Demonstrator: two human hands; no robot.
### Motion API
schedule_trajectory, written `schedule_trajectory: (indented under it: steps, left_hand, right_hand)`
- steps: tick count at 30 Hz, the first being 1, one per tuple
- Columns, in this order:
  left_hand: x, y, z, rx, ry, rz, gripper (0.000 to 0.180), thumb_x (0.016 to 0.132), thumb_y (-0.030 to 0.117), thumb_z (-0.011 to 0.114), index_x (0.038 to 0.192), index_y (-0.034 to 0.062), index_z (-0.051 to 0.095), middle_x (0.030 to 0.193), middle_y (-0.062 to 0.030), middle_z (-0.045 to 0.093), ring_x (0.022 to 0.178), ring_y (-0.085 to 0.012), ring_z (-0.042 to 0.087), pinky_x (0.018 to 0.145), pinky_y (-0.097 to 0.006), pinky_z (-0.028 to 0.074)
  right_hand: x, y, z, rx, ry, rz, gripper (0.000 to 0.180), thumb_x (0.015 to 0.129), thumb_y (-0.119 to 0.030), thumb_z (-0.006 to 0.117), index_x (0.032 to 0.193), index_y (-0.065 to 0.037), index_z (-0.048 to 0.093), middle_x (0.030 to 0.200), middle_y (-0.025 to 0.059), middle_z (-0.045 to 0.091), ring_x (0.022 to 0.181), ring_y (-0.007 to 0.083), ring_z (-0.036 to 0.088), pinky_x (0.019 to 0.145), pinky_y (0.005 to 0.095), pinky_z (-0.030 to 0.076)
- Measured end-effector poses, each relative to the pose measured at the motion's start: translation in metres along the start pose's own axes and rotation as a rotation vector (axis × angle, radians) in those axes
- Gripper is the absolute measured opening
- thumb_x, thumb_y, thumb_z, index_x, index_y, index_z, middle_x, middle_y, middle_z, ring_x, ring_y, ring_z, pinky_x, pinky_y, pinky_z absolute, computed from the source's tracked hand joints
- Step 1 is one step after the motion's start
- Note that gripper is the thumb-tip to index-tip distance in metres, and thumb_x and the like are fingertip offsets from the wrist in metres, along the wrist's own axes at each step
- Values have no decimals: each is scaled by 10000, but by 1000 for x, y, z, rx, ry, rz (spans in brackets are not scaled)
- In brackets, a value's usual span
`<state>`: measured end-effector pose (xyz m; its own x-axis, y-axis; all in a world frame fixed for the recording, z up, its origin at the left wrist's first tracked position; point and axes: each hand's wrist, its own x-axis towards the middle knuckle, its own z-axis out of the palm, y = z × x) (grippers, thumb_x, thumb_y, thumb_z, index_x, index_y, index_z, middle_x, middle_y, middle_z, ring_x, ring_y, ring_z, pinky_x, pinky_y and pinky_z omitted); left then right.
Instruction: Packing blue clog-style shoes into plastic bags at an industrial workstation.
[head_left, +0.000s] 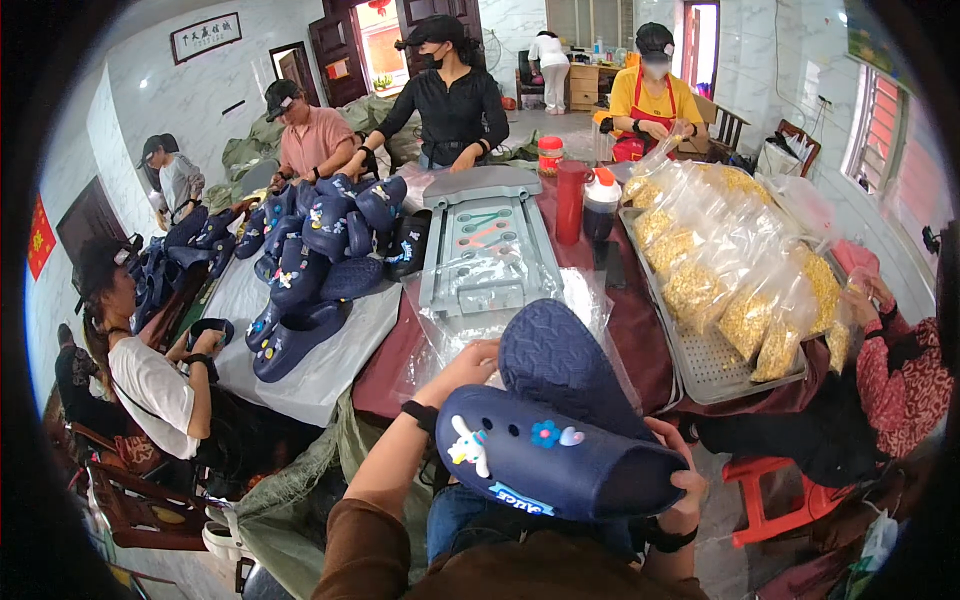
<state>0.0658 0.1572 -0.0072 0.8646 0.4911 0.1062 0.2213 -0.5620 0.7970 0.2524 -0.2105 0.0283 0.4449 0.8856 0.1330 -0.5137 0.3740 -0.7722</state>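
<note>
Two navy clogs are held together in front of me. The nearer clog (560, 450) lies on its side with a white animal charm, flower and heart charms, and a blue lettered charm. Behind it the other clog (560, 350) turns its patterned sole toward me. My right hand (678, 478) is closed around the heel end of the pair. My left hand (474, 366) grips the far clog's left edge, its fingertips partly hidden behind it. Beyond the clogs, clear plastic bags (425, 350) lie on the table against a grey plastic case (487, 245).
A heap of navy clogs (310, 250) lies on white sheeting to the left. At right, a metal tray (715, 375) bears several bags of yellow pieces (700, 285). A red bottle (570, 205), a dark bottle (600, 205) and a red-lidded jar (550, 155) stand between. Several co-workers surround the table.
</note>
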Motion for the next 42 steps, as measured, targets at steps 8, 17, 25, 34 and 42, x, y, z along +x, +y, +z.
schedule_trajectory:
  steps: [8, 17, 25, 34, 42]
  left_hand:
    - [-8, -1, -25, -205, 67, -5, 255, 1035, 230, 605, 1108, 22, 732, 1404, -153, 601, 1241, -244, 599, 1038, -377, 481]
    - [-23, 34, -36, 81, 169, 93, 221, 1016, 174, 638, 1170, 49, 734, 1028, -87, 636, 947, -199, 619, 843, -323, 491]
    - [-29, 52, -40, 138, 98, 132, 250, 988, 146, 653, 1219, 81, 722, 922, -125, 609, 855, -261, 630, 793, -364, 491]
    - [-50, 54, -37, 179, 115, 227, 318, 956, 26, 617, 1265, 66, 676, 949, -132, 624, 819, -256, 629, 770, -358, 501]
    - [-45, 35, -21, -157, 304, 36, 257, 944, 15, 667, 1199, 29, 698, 842, 29, 530, 752, -65, 493, 688, -236, 420]
  right_hand:
    - [2, -5, -9, -149, -53, 120, 1008, 671, -410, 814, 1469, 71, 432, 1381, 202, 578, 1225, 276, 606, 1064, 381, 461]
    - [4, -3, -11, -264, -141, 148, 935, 690, -393, 792, 1444, 63, 476, 1366, 176, 592, 1235, 254, 597, 1070, 362, 441]
    - [3, -2, 0, -255, -134, 217, 909, 685, -368, 765, 1426, 77, 484, 1309, 175, 623, 1220, 246, 597, 1067, 353, 431]
    - [9, 1, 1, -206, 95, 63, 849, 739, -361, 676, 1432, 77, 453, 1300, 189, 617, 1158, 252, 639, 1031, 350, 492]
    - [13, 26, -8, -277, 99, -17, 827, 732, -287, 744, 1439, 46, 471, 1307, 141, 591, 1165, 212, 602, 1027, 326, 466]
